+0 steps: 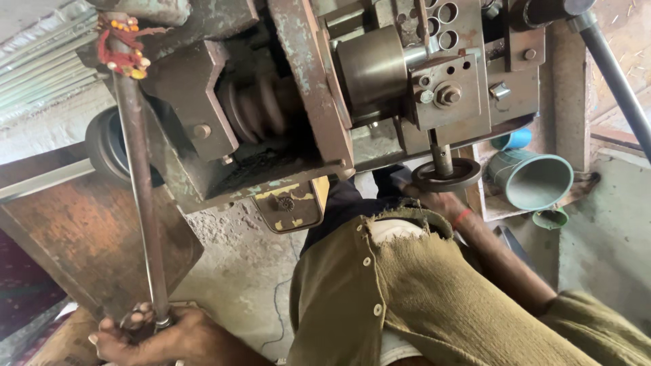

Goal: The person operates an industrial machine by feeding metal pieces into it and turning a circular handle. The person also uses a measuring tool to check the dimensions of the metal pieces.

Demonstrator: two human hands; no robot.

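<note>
My left hand (146, 333) is closed around the lower end of a long grey metal lever rod (141, 196), which runs up to a worn, rusty machine (298, 88). Red thread with beads (122, 49) is tied around the rod's top. My right hand (437, 201), with a red thread at the wrist, reaches under the machine and grips a small round handwheel (468, 177) on a short vertical shaft. My olive buttoned shirt (407, 298) fills the lower middle and hides part of the right hand.
A coil spring (261, 108) and a steel cylinder (371, 68) sit in the machine body. A green funnel-shaped container (532, 179) and a blue one (515, 139) lie on a ledge at the right. A rusty plate (88, 237) stands left; the concrete floor (237, 271) lies below.
</note>
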